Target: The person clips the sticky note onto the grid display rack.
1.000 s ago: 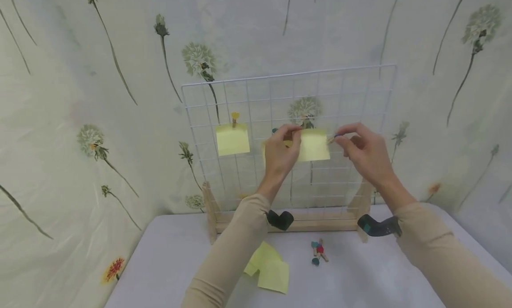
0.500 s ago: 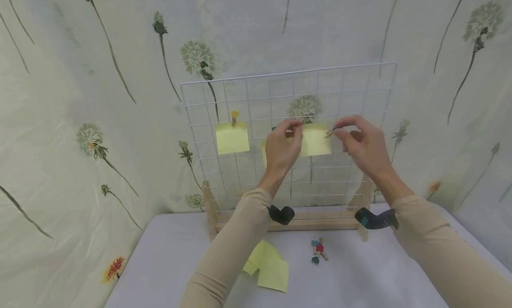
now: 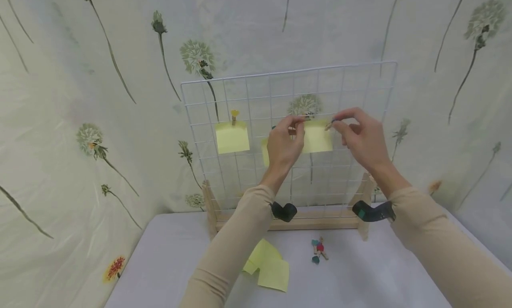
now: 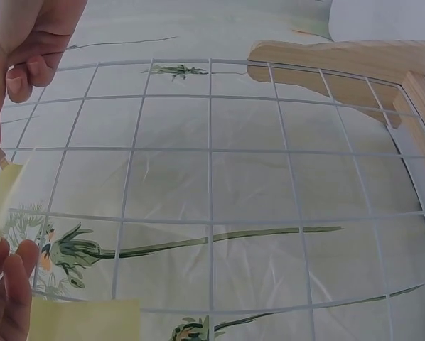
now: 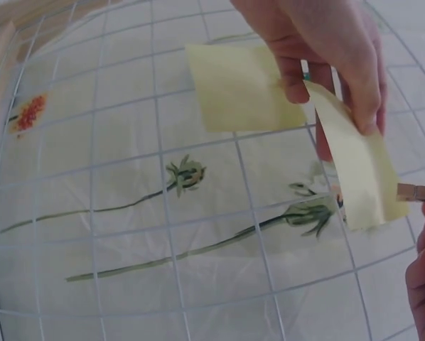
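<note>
My left hand pinches a yellow sticky note by its left side, in front of the wire grid panel. A small wooden clothespin with a blue top is between the thumb and forefinger of my right hand. Its tip is at the note's upper right corner; whether it bites the paper or a wire is unclear. In the right wrist view the held note bends and stands off the grid. A second note hangs on the grid, mostly behind my left hand in the head view.
At the grid's left, a note hangs from a yellow-topped clothespin. Loose notes and several clothespins with coloured tops lie on the white table. A wooden stand bears the grid.
Both hands have risen slightly with the note. My right hand has moved left, bringing the clothespin from beside the note to its upper right corner.
</note>
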`<action>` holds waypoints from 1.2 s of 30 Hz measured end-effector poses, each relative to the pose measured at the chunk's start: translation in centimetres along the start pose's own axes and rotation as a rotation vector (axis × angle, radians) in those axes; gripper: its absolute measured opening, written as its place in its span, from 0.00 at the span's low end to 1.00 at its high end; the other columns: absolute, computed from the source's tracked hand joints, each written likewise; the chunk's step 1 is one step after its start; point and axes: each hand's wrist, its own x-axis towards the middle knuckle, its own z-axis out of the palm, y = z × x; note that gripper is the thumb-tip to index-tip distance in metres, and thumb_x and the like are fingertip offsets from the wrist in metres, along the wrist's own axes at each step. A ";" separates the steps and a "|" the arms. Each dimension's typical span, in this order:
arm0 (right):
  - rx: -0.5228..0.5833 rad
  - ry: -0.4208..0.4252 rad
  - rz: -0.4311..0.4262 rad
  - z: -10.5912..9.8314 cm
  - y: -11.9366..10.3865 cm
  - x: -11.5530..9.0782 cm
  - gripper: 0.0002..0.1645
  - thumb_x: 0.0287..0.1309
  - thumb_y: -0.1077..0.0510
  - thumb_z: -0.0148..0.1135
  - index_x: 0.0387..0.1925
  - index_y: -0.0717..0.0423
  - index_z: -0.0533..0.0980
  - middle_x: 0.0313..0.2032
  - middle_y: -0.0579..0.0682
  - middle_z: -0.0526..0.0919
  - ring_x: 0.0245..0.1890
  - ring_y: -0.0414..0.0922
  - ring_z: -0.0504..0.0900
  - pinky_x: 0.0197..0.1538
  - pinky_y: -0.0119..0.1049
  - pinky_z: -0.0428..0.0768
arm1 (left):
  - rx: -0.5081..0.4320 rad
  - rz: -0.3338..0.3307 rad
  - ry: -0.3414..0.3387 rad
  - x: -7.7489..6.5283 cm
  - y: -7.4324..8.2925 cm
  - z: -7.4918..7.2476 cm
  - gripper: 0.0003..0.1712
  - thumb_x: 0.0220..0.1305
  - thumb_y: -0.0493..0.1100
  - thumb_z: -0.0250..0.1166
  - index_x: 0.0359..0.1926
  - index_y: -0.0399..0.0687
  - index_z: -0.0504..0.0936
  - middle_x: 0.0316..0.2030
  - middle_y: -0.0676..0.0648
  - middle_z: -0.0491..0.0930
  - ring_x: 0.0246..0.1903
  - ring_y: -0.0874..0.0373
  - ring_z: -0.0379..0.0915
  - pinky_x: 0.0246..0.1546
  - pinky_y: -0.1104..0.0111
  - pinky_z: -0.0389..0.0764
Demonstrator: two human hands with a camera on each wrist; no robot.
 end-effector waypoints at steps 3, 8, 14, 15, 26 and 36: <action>0.003 0.006 -0.003 0.0 0.1 0.3 0.10 0.63 0.59 0.57 0.44 0.59 0.76 0.37 0.40 0.79 0.14 0.34 0.71 0.16 0.28 0.64 | 0.019 0.000 0.004 0.1 0.0 0.0 0.08 0.65 0.39 0.57 0.40 0.49 0.83 0.36 0.52 0.86 0.30 0.63 0.82 0.31 0.81 0.76; -0.008 0.014 0.005 0.0 0.3 0.8 0.10 0.63 0.59 0.58 0.44 0.59 0.76 0.37 0.39 0.78 0.13 0.36 0.72 0.16 0.28 0.65 | 0.057 0.006 0.000 0.3 0.3 0.1 0.08 0.65 0.40 0.57 0.41 0.51 0.82 0.36 0.53 0.85 0.31 0.64 0.82 0.30 0.80 0.76; -0.003 0.016 0.010 -0.2 -0.2 1.2 0.09 0.62 0.60 0.58 0.43 0.60 0.76 0.37 0.42 0.80 0.10 0.34 0.71 0.15 0.28 0.64 | 0.061 0.004 -0.006 0.3 0.5 0.2 0.07 0.65 0.41 0.58 0.41 0.51 0.82 0.37 0.54 0.85 0.32 0.63 0.82 0.29 0.80 0.76; 0.007 0.017 0.009 -0.2 -0.3 1.2 0.09 0.62 0.60 0.59 0.42 0.61 0.76 0.37 0.42 0.80 0.10 0.34 0.71 0.15 0.28 0.64 | 0.065 0.004 -0.011 0.3 0.5 0.2 0.07 0.66 0.41 0.57 0.41 0.52 0.82 0.37 0.54 0.85 0.32 0.63 0.82 0.28 0.80 0.76; -0.022 0.015 -0.027 0.0 0.9 3.0 0.09 0.61 0.59 0.60 0.41 0.59 0.78 0.30 0.36 0.80 0.08 0.35 0.71 0.13 0.31 0.60 | 0.077 0.024 0.003 0.4 0.6 0.2 0.06 0.66 0.42 0.58 0.41 0.52 0.80 0.35 0.53 0.85 0.31 0.64 0.82 0.24 0.80 0.74; -0.058 -0.006 -0.066 1.0 1.6 3.8 0.08 0.61 0.58 0.60 0.40 0.58 0.78 0.41 0.53 0.83 0.09 0.37 0.73 0.16 0.27 0.69 | 0.083 -0.007 0.001 0.3 0.6 0.5 0.06 0.67 0.44 0.57 0.42 0.54 0.79 0.35 0.55 0.85 0.30 0.66 0.81 0.24 0.79 0.74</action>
